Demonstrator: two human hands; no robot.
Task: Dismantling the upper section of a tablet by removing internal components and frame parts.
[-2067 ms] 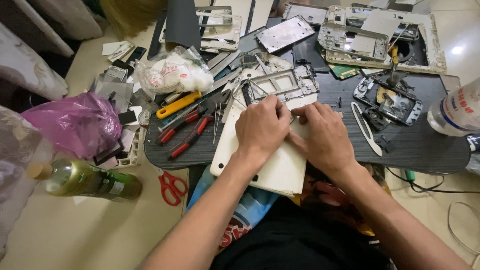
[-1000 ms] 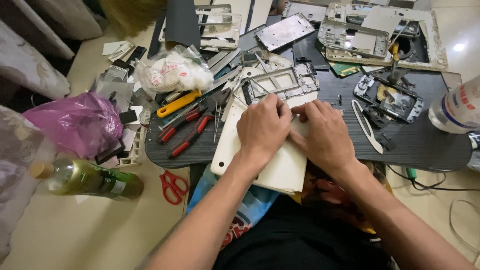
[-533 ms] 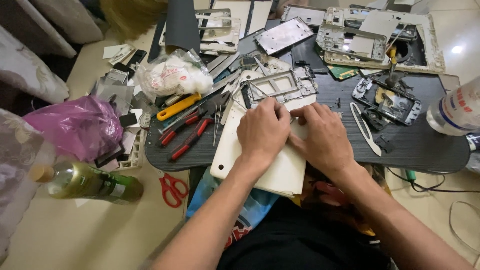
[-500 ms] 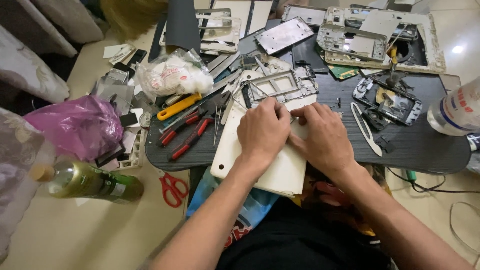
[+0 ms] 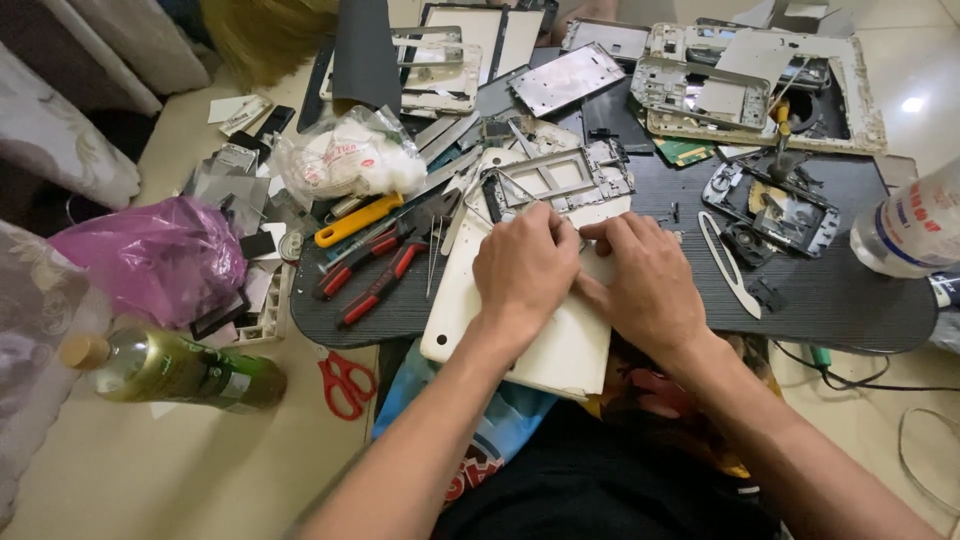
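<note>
Both hands lay side by side on a white tablet shell (image 5: 560,340), which rested on the near edge of a dark ribbed table (image 5: 840,300) and jutted out over the person's lap. The left hand (image 5: 525,270) was curled palm-down over the upper part of the shell, its fingers bent and pressing at the shell's top edge; whether it pinched any small part there could not be told. The right hand (image 5: 645,280) lay just beside it, touching it at the fingertips, likewise bent and pressing on the shell, with nothing visibly gripped. Just beyond the fingers sat a grey metal frame (image 5: 560,180) with rectangular openings, touching the shell's far end. To the left of the shell lay red-handled pliers (image 5: 375,275) and a yellow-handled tool (image 5: 357,220), with a clear bag of white material (image 5: 340,160) behind them. A white pry tool (image 5: 730,262) lay to the right, near a dismantled dark device (image 5: 785,210). On the floor at the left were a pink plastic bag (image 5: 150,260), a green bottle (image 5: 175,370) and red scissors (image 5: 345,383).
</note>
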